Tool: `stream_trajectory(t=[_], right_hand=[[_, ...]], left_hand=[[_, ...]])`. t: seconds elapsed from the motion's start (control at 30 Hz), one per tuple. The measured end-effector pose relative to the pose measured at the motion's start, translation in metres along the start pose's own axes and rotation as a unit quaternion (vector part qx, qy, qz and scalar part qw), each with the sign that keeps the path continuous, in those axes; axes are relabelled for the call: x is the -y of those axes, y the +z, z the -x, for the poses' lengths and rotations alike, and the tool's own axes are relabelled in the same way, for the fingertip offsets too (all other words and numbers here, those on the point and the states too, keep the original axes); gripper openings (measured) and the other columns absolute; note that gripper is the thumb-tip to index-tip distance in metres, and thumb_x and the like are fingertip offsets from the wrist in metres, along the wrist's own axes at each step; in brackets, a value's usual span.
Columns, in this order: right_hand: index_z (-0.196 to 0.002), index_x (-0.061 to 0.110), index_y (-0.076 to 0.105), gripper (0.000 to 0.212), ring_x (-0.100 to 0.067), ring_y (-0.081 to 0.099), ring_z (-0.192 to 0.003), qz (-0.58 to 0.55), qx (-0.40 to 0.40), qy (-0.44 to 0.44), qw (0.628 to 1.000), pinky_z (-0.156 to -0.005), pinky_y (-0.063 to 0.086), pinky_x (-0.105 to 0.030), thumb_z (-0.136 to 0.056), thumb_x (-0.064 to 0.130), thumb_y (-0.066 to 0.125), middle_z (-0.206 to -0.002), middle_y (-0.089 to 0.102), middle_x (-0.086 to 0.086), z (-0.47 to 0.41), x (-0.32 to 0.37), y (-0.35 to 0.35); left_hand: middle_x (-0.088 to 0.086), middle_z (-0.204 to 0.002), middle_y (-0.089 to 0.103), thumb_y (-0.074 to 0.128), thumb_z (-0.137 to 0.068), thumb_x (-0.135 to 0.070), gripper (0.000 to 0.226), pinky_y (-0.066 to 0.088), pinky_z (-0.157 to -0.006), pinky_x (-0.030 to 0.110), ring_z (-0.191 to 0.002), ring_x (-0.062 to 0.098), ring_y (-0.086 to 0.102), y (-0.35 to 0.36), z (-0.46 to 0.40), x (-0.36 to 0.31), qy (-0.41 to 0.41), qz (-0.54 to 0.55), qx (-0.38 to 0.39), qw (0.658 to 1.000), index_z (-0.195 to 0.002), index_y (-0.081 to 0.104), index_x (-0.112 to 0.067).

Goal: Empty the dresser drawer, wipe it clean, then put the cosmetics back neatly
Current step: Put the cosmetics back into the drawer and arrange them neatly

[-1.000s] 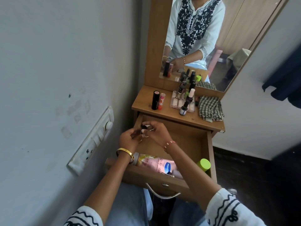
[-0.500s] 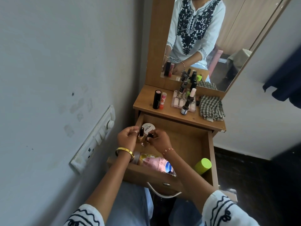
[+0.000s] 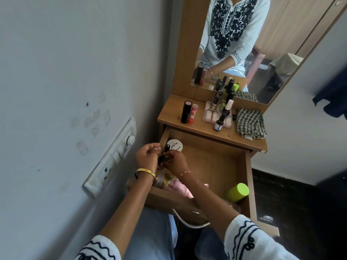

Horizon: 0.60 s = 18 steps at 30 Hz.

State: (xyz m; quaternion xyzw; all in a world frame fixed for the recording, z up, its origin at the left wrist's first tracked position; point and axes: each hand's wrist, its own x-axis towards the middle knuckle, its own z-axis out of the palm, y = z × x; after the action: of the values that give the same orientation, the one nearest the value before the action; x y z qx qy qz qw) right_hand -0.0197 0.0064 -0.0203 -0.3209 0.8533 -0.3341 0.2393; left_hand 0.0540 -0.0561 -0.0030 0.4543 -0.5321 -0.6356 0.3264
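Drawer (image 3: 231,162) is standing pulled out below the tabletop (image 3: 199,128), and I am working both hands in its far left corner, because that is where the small bottles are being stood up in a row. My left hand (image 3: 147,156) is curling its fingers around a small dark bottle (image 3: 163,160), and my right hand (image 3: 175,163) is pinching the same cluster from the other side; I cannot tell whether it is holding a second bottle or only steadying the first. Another dark-capped bottle (image 3: 167,148) is already standing upright just behind them, beside a round white jar (image 3: 174,145) tucked into the far left corner.

I judge the returning stage to be under way. A pink lotion bottle (image 3: 178,186) is lying on its side along the near edge, partly under my wrists, and a green-capped bottle (image 3: 237,192) is leaning in the near right corner, probably because they are too tall to stand.

On the tabletop, a black tube (image 3: 186,112) and a red tube (image 3: 192,113) are waiting near the left edge, a clear tray of nail polishes (image 3: 210,115) is sitting at the middle, and the checked cloth (image 3: 250,123) is lying crumpled at the right edge.
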Motion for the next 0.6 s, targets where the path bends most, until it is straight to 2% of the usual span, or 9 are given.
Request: stream_trajectory(t=[0.1,0.2,0.27,0.33,0.4,0.5,0.6], right_hand=[[-0.108,0.004,0.066,0.027,-0.025,0.064,-0.104,0.007,-0.025,0.003,1.000,-0.077,0.045,-0.019,-0.082,-0.001,0.061,-0.110,0.068,-0.014,-0.001,-0.001,-0.004],[-0.102,0.005,0.066,0.023,-0.028,0.060,-0.108,-0.029,-0.094,0.037,0.994,-0.067,0.041,-0.012,-0.083,-0.001,0.056,-0.112,0.066,-0.015,-0.005,0.000,-0.015],[-0.103,0.004,0.064,0.021,-0.027,0.061,-0.104,-0.053,-0.122,0.044,0.990,-0.058,0.035,-0.005,-0.083,0.001,0.059,-0.107,0.065,-0.013,-0.008,0.003,-0.023],[-0.107,0.005,0.063,0.023,-0.017,0.059,-0.090,-0.064,-0.114,0.034,0.991,-0.053,0.032,-0.004,-0.083,0.006,0.063,-0.102,0.066,-0.012,-0.011,0.008,-0.029],[-0.109,0.006,0.063,0.025,-0.013,0.056,-0.086,-0.065,-0.086,0.018,0.994,-0.055,0.036,-0.008,-0.084,0.009,0.066,-0.106,0.066,-0.011,-0.013,0.015,-0.030],[-0.104,0.004,0.066,0.021,-0.021,0.062,-0.097,-0.049,-0.064,0.001,0.997,-0.070,0.045,-0.018,-0.083,0.006,0.066,-0.106,0.067,-0.013,-0.015,0.023,-0.027],[-0.100,0.002,0.066,0.017,-0.020,0.062,-0.095,-0.039,-0.059,-0.003,0.997,-0.071,0.043,-0.020,-0.084,0.006,0.064,-0.104,0.067,-0.014,-0.017,0.026,-0.025]], left_hand=[[0.008,-0.082,0.065,0.051,-0.085,0.004,0.020,0.053,-0.079,0.032,-0.081,0.019,0.063,0.001,0.001,0.000,0.001,0.003,-0.001,1.000,-0.087,0.065,-0.010],[0.011,-0.088,0.066,0.051,-0.085,0.003,0.020,0.052,-0.082,0.034,-0.087,0.023,0.063,0.002,0.000,0.001,0.007,-0.006,-0.003,1.000,-0.084,0.064,-0.012],[0.011,-0.090,0.066,0.048,-0.086,0.003,0.021,0.053,-0.080,0.032,-0.087,0.023,0.063,0.002,0.000,0.000,0.008,-0.017,-0.005,1.000,-0.088,0.065,-0.008],[0.011,-0.089,0.065,0.046,-0.086,0.004,0.022,0.052,-0.073,0.025,-0.084,0.021,0.062,0.001,0.003,-0.002,0.011,-0.021,-0.009,1.000,-0.093,0.066,-0.003],[0.012,-0.089,0.065,0.046,-0.086,0.004,0.023,0.051,-0.070,0.020,-0.083,0.020,0.061,0.001,0.004,-0.003,0.020,-0.027,-0.009,0.999,-0.096,0.066,-0.001],[0.013,-0.092,0.066,0.047,-0.086,0.003,0.022,0.052,-0.074,0.029,-0.086,0.023,0.062,0.001,0.004,-0.003,0.025,-0.037,-0.006,0.999,-0.094,0.066,-0.004],[0.016,-0.095,0.068,0.048,-0.086,0.001,0.021,0.053,-0.083,0.035,-0.090,0.027,0.063,0.001,0.002,-0.002,0.021,-0.041,-0.007,0.999,-0.088,0.065,-0.010]])
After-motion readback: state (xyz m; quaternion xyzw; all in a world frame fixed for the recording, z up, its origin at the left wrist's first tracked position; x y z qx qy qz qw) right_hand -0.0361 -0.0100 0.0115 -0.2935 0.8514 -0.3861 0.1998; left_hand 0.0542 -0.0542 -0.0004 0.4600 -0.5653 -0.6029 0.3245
